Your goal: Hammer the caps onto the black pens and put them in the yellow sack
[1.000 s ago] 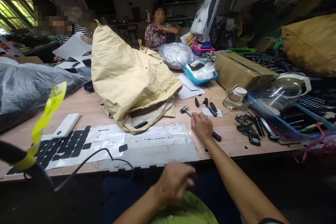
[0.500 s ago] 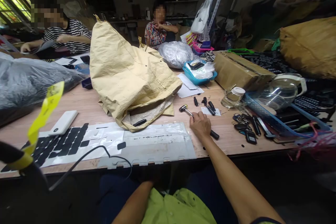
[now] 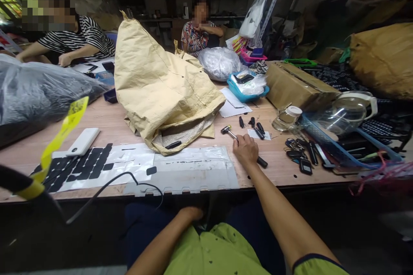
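My right hand point(image 3: 245, 149) rests on the table with its fingers wrapped round a small hammer point(image 3: 226, 129). The hammer's head points away to the left, and its black handle end sticks out under my wrist. In my lap, below the table edge, lies my left hand point(image 3: 192, 212); its fingers are hidden. Several black handle-like pieces point(image 3: 258, 129) lie just beyond the right hand, some on a small white paper. Left of that hand is a clear plastic sheet point(image 3: 200, 172), beside a white sheet point(image 3: 124, 165) with black stickers point(image 3: 100, 161).
A big tan paper sack point(image 3: 161, 81) stands mid-table, its mouth facing me. Car keys point(image 3: 305, 166), a glass jar point(image 3: 287, 119), a blue basket point(image 3: 351, 146) and a cardboard box point(image 3: 293, 84) fill the right. A yellow-tagged cable point(image 3: 32, 189) crosses the left front. Two people sit opposite.
The camera view has shifted slightly. My left hand has come a little into sight at the lap. The right hand stays on the hammer. The person at left has lowered a hand.
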